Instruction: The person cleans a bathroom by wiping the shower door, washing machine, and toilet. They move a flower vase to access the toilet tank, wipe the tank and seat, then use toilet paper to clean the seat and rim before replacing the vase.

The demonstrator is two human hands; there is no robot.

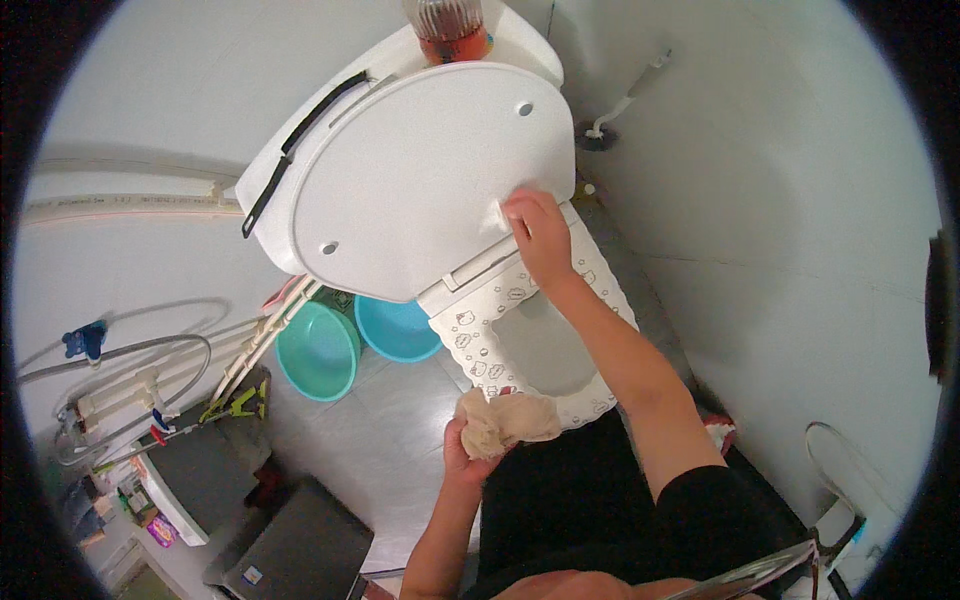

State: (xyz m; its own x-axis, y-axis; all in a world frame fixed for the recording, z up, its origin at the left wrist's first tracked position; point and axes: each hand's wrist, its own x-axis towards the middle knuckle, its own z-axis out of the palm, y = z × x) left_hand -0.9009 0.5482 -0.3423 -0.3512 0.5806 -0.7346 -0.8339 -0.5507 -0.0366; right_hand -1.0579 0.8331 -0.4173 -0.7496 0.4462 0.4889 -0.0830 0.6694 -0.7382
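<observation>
A toilet stands before me with its white lid raised against the tank. On the seat lies a white seat cover printed with cartoon figures. My right hand reaches to the lower right part of the lid, its fingers curled against the surface near the hinge. A pale patch shows by those fingertips; whether it is something held or only glare is unclear. Lower down, my left hand grips a crumpled beige cloth over the front edge of the seat.
A ribbed clear container with reddish liquid and a black strap-like item are on the tank. Green and blue basins sit on the floor at left. A grey bin stands lower left; walls are close at right.
</observation>
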